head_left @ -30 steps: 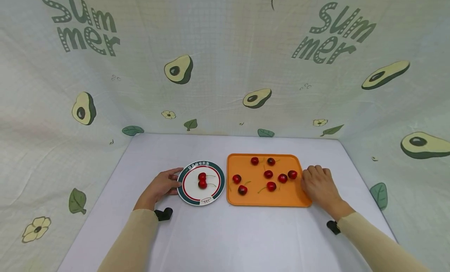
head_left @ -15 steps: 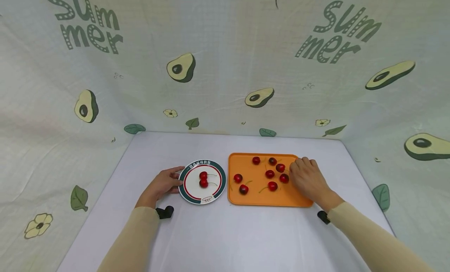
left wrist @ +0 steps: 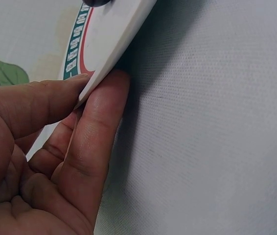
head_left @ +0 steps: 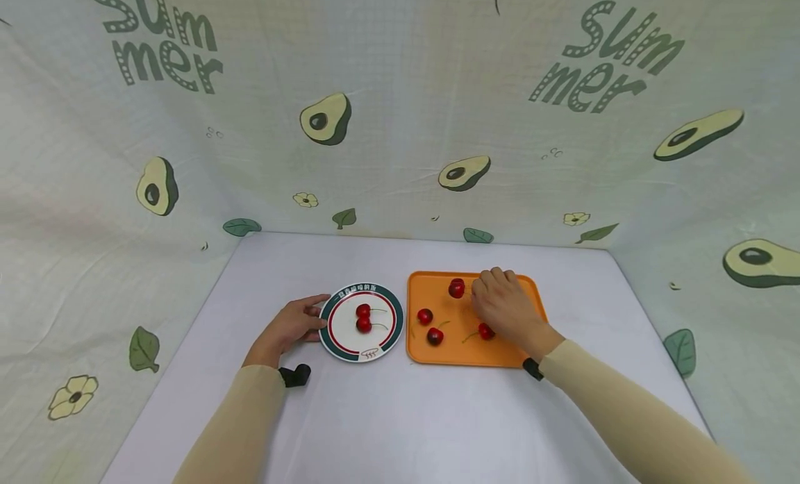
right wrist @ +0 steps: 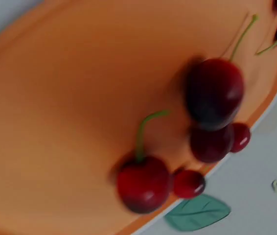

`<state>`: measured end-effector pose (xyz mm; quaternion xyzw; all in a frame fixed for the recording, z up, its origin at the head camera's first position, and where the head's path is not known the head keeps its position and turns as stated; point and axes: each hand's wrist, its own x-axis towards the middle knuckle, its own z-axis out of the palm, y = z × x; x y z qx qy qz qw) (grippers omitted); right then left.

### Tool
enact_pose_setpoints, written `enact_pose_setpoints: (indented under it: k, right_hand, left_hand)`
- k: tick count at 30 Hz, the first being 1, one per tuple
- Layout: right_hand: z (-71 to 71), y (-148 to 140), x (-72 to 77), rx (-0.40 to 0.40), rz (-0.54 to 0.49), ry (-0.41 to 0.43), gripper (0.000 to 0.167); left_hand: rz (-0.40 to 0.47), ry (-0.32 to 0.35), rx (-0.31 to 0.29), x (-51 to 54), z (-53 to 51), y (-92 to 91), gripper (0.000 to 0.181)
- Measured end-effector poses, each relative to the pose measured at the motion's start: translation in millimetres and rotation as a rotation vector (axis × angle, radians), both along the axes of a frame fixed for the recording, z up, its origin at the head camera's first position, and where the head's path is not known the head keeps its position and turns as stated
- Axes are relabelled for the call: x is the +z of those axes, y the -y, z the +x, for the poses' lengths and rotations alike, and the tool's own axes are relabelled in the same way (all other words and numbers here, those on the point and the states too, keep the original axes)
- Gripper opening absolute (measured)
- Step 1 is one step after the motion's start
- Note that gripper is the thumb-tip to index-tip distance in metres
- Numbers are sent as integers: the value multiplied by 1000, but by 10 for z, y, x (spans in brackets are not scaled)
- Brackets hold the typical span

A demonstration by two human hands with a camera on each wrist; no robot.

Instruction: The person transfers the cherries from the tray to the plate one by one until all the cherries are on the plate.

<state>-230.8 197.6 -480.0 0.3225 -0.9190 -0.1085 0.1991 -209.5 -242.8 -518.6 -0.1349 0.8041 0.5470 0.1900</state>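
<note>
My left hand (head_left: 294,328) pinches the rim of a round white plate (head_left: 342,340) with a green and red border; in the left wrist view the thumb lies on top and a finger (left wrist: 99,117) beneath. Two red cherries (head_left: 364,324) with stems lie on the plate. Over the orange tray (head_left: 437,357), my right hand (head_left: 505,309) has its fingers curled and holds a cherry (head_left: 457,290) by the stem; this cherry overlaps another behind it. The fingertips are hidden in the head view, and the right wrist view shows no hand.
Several loose cherries lie in the tray, such as a stemmed cherry (right wrist: 143,185) in the right wrist view; my right hand covers some in the head view. A white tabletop (head_left: 400,421) carries plate and tray. Behind hangs a printed cloth (head_left: 387,123) with avocados.
My right hand has moved left across the tray from its right edge, carrying the cherry along by its stem. The left hand and the plate have stayed in place.
</note>
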Motion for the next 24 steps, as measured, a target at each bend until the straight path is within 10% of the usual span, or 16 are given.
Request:
enact_pose_setpoints:
  k: [24]
  right_hand:
    - [-222, 1180, -1, 112, 19, 99, 19]
  left_hand:
    - [33, 3, 17, -6, -12, 5, 67]
